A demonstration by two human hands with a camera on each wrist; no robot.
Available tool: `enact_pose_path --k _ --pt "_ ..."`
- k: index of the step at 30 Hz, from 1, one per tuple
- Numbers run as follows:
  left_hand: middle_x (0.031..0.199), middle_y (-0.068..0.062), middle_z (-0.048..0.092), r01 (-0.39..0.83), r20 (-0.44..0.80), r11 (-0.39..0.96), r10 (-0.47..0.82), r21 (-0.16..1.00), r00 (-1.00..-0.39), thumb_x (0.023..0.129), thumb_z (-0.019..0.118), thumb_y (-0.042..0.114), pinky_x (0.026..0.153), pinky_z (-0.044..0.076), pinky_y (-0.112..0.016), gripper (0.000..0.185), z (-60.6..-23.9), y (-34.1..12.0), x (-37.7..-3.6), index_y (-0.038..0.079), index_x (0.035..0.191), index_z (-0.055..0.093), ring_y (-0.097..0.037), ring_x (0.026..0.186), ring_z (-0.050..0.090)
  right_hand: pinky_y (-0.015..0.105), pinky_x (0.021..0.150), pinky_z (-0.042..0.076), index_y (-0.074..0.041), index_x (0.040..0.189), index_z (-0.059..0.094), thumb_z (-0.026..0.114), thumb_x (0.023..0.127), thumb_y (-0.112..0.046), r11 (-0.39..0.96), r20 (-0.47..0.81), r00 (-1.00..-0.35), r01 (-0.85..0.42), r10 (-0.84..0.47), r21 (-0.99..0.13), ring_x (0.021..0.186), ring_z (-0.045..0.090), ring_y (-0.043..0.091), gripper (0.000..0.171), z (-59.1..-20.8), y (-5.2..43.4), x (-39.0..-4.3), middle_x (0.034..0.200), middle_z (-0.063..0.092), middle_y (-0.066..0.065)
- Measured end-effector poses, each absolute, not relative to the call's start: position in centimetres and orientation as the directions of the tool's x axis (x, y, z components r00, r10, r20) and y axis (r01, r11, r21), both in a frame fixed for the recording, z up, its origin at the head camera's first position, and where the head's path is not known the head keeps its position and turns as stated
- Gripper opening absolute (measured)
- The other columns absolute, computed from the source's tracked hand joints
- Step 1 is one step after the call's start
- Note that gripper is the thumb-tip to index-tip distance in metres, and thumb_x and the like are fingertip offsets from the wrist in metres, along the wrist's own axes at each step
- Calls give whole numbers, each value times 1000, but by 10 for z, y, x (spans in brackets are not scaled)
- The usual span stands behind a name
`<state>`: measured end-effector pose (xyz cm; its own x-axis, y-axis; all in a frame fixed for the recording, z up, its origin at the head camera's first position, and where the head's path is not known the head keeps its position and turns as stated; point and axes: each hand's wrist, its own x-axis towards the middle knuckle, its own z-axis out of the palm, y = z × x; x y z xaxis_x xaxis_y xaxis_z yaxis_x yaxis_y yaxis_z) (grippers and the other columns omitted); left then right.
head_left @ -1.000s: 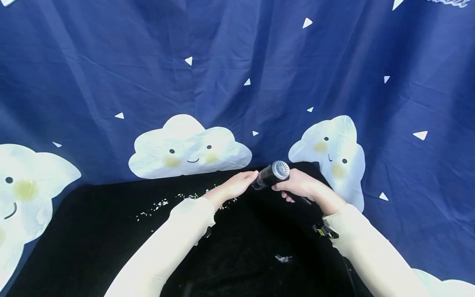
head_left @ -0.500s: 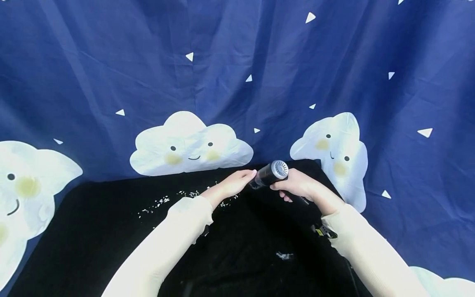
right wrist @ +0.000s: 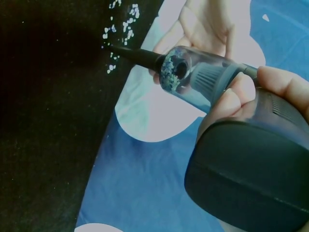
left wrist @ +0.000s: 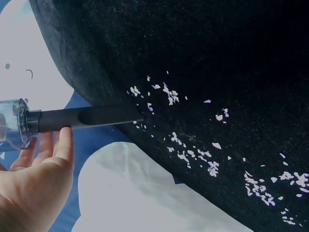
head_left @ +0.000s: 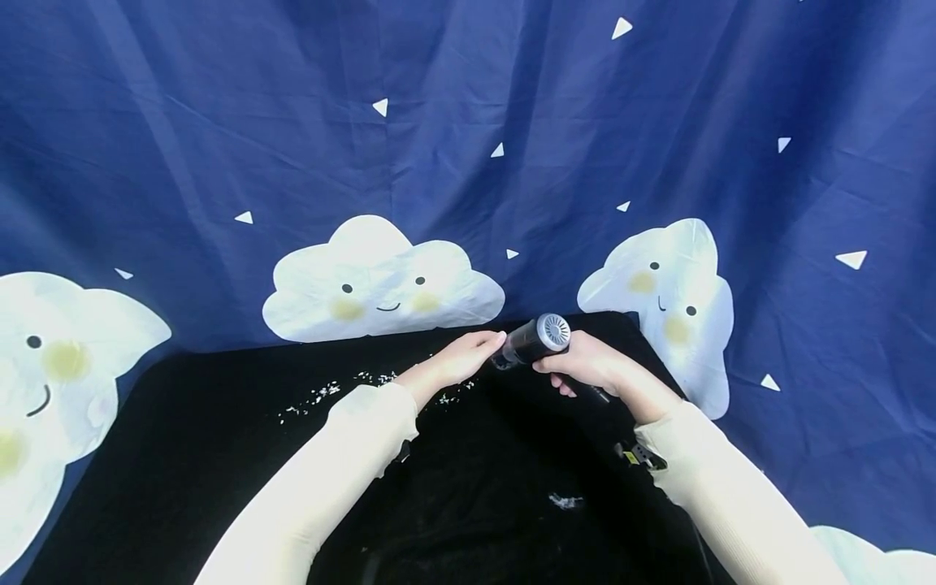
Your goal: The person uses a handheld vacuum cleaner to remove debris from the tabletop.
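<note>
My right hand [head_left: 588, 363] grips a black handheld vacuum cleaner [head_left: 522, 345] by its body, its silver vented end facing up toward the head camera. Through the clear dust cup [right wrist: 193, 99] a ribbed filter shows, with pale flakes gathered at the front. My left hand [head_left: 464, 357] supports the front; in the left wrist view its extended fingers touch the underside of the narrow black nozzle [left wrist: 82, 118]. The nozzle's tip is at the black surface [left wrist: 217, 48] beside scattered white flakes [left wrist: 210, 164], near the surface's far edge.
More white flakes [head_left: 318, 396] trail leftward across the black surface. A whitish patch [head_left: 565, 501] lies nearer the front. Behind hangs a blue curtain [head_left: 439, 146] printed with smiling clouds and small white triangles.
Both hands and the vacuum have shifted slightly left relative to the surface. The head view has also moved a little. Both holds look the same.
</note>
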<state>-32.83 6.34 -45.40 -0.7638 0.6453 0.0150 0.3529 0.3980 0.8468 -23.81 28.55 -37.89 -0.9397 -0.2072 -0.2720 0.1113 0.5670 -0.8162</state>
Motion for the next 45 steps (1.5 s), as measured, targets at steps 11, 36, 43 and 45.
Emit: enact_pose_path --k 11,36,43,45 --pt "130 -7 64 330 1 393 641 858 -767 108 39 43 108 39 -41 49 -458 61 -330 10 134 63 -22 122 55 40 55 55 2 98 65 75 85 -19 592 -289 -936 118 -202 -797 50 59 18 26 -378 283 -241 62 60 9" --pt "123 -5 66 344 -9 405 658 847 -753 108 39 44 102 43 -40 47 -450 69 -316 11 130 64 -19 114 56 32 49 50 4 99 64 75 85 -16 575 -310 -920 122 -240 -809 49 57 18 26 -369 294 -228 62 58 10" --pt "124 -6 66 352 -17 417 664 838 -748 108 38 45 101 43 -40 49 -451 67 -316 11 131 64 -20 113 57 31 49 50 3 99 64 75 86 -17 569 -310 -919 123 -243 -813 49 56 17 26 -370 294 -227 62 59 9" --pt "123 -5 66 357 -17 421 666 834 -746 108 38 46 100 43 -40 49 -451 66 -316 11 131 64 -19 112 57 31 49 50 3 100 64 75 86 -17 563 -314 -917 127 -248 -816 49 56 17 27 -370 294 -227 63 58 10"
